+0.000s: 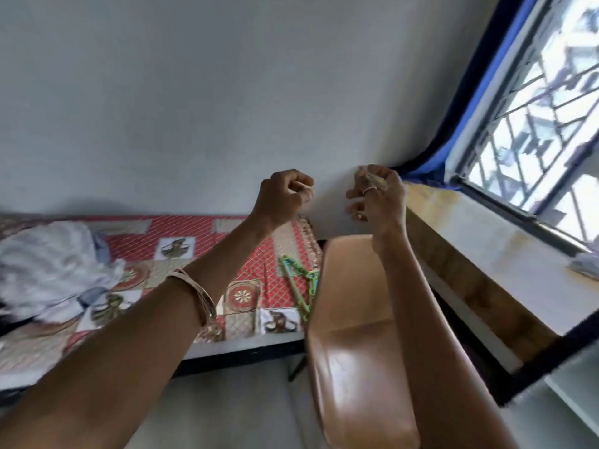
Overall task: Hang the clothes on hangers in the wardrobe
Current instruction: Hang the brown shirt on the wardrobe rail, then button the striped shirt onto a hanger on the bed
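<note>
A: Where are the hands?

B: Both are raised in front of the wall. The left hand [285,194] has its fingers curled in; something pale and thin shows at its fingertips, but it is too blurred to say whether the hand is gripping anything. The right hand [376,197] pinches a small pale thing between thumb and fingers at the top, and the lower fingers are bent. What that thing is I cannot tell. A ring [370,189] sits on one finger.

A: And the clothes?

B: A heap of white and pale blue clothes [55,267] lies at the left end of the bed [207,230], on the red patterned cover. It is blurred.

A: Hangers?

B: Green hangers [299,283] lie near the bed's right edge, well apart from the clothes and below the hands. Neither hand touches them.

A: Anything else?

B: Bangles [197,294] on the left wrist. A brown chair [353,335] stands just beside the bed's right end, under the right forearm. On the right a window [534,124] with a grille, a blue curtain [479,102] along its frame, and a ledge [486,251] below it.
</note>
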Tool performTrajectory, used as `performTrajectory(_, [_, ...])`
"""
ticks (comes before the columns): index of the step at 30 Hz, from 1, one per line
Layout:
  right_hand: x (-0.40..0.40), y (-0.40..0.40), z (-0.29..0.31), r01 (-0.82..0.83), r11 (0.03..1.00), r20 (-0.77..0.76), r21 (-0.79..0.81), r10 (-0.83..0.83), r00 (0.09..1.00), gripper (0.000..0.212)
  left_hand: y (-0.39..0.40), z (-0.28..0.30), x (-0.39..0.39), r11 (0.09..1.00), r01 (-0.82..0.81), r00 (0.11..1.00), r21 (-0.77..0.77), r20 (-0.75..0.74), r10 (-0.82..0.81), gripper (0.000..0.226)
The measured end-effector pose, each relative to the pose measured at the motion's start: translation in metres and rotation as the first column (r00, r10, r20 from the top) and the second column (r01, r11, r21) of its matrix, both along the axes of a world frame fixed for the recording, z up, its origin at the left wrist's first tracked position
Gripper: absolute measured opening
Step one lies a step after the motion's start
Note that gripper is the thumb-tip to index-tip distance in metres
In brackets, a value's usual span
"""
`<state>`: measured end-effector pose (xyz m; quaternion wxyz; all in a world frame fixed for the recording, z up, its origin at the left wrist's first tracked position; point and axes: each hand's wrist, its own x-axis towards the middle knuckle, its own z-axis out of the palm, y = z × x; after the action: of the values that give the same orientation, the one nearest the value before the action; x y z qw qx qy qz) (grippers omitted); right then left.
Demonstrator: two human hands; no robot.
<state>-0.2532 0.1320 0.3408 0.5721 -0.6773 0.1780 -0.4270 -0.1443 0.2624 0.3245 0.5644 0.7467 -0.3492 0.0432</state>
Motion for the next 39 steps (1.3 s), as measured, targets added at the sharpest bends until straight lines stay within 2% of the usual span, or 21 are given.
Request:
performTrajectory(3, [0.054, 0.029, -0.026, -0.092, 0.995, -0.068, 0.037, 0.095, 0.993, 0.028, 0.039, -0.028, 0.047, 0.995, -0.098, 0.994, 0.033, -0.041, 0.099, 0.016])
performTrajectory(6, [0.14, 0.073, -0.065, -0.226, 0.972, -0.157, 0.057, 0.233, 0.96, 0.035, 0.095, -0.067, 0.113, 0.966, -0.233, 0.965, 0.112, -0.096, 0.244, 0.015])
performTrajectory(8, [0.165, 0.086, -0.078, -0.27, 0.961, -0.187, 0.065, 0.277, 0.942, 0.035, 0.112, -0.085, 0.135, 0.957, -0.253, 0.955, 0.141, -0.119, 0.27, 0.015])
performTrajectory(12, [0.29, 0.137, -0.128, -0.404, 0.904, -0.268, 0.14, 0.427, 0.864, 0.031, 0.17, -0.136, 0.236, 0.889, -0.392, 0.879, 0.238, -0.188, 0.438, 0.012])
performTrajectory(14, [0.294, 0.146, -0.136, -0.422, 0.896, -0.31, 0.142, 0.445, 0.841, 0.032, 0.178, -0.15, 0.24, 0.886, -0.374, 0.876, 0.273, -0.21, 0.435, 0.012])
performTrajectory(15, [0.359, 0.169, -0.153, -0.45, 0.876, -0.335, 0.172, 0.481, 0.81, 0.032, 0.2, -0.161, 0.294, 0.856, -0.412, 0.829, 0.312, -0.261, 0.494, 0.013])
performTrajectory(16, [0.393, 0.181, -0.164, -0.468, 0.864, -0.374, 0.184, 0.502, 0.78, 0.032, 0.212, -0.167, 0.323, 0.838, -0.432, 0.803, 0.334, -0.281, 0.525, 0.014])
performTrajectory(18, [0.396, 0.187, -0.168, -0.486, 0.86, -0.414, 0.156, 0.504, 0.758, 0.03, 0.222, -0.179, 0.329, 0.83, -0.44, 0.796, 0.342, -0.281, 0.537, 0.014])
performTrajectory(20, [0.44, 0.206, -0.183, -0.504, 0.847, -0.482, 0.168, 0.516, 0.708, 0.026, 0.242, -0.19, 0.368, 0.815, -0.445, 0.774, 0.371, -0.298, 0.559, 0.015])
performTrajectory(21, [0.475, 0.222, -0.198, -0.528, 0.831, -0.506, 0.175, 0.536, 0.676, 0.025, 0.259, -0.2, 0.398, 0.789, -0.469, 0.733, 0.398, -0.323, 0.598, 0.015])
performTrajectory(25, [0.535, 0.252, -0.229, -0.567, 0.8, -0.598, 0.197, 0.557, 0.577, 0.02, 0.301, -0.233, 0.449, 0.75, -0.505, 0.653, 0.426, -0.38, 0.655, 0.016])
performTrajectory(29, [0.609, 0.309, -0.279, -0.619, 0.746, -0.651, 0.245, 0.6, 0.465, 0.02, 0.363, -0.284, 0.517, 0.712, -0.509, 0.528, 0.484, -0.478, 0.702, 0.019])
performTrajectory(31, [0.657, 0.346, -0.317, -0.612, 0.744, -0.698, 0.267, 0.587, 0.409, 0.017, 0.402, -0.316, 0.564, 0.671, -0.496, 0.439, 0.551, -0.508, 0.741, 0.019])
performTrajectory(33, [0.675, 0.362, -0.335, -0.608, 0.741, -0.737, 0.287, 0.576, 0.354, 0.025, 0.424, -0.335, 0.578, 0.661, -0.467, 0.399, 0.588, -0.526, 0.751, 0.02])
performTrajectory(34, [0.711, 0.389, -0.363, -0.6, 0.731, -0.744, 0.326, 0.59, 0.314, 0.025, 0.453, -0.358, 0.61, 0.648, -0.453, 0.37, 0.612, -0.533, 0.761, 0.021])
performTrajectory(36, [0.731, 0.403, -0.381, -0.577, 0.728, -0.765, 0.371, 0.591, 0.254, 0.023, 0.47, -0.369, 0.621, 0.636, -0.429, 0.34, 0.642, -0.538, 0.771, 0.022])
performTrajectory(37, [0.765, 0.427, -0.413, -0.553, 0.728, -0.776, 0.405, 0.594, 0.214, 0.023, 0.497, -0.394, 0.653, 0.62, -0.402, 0.307, 0.674, -0.539, 0.784, 0.023])
performTrajectory(39, [0.781, 0.437, -0.437, -0.501, 0.754, -0.814, 0.424, 0.56, 0.154, 0.019, 0.511, -0.406, 0.662, 0.639, -0.378, 0.285, 0.67, -0.572, 0.769, 0.023])
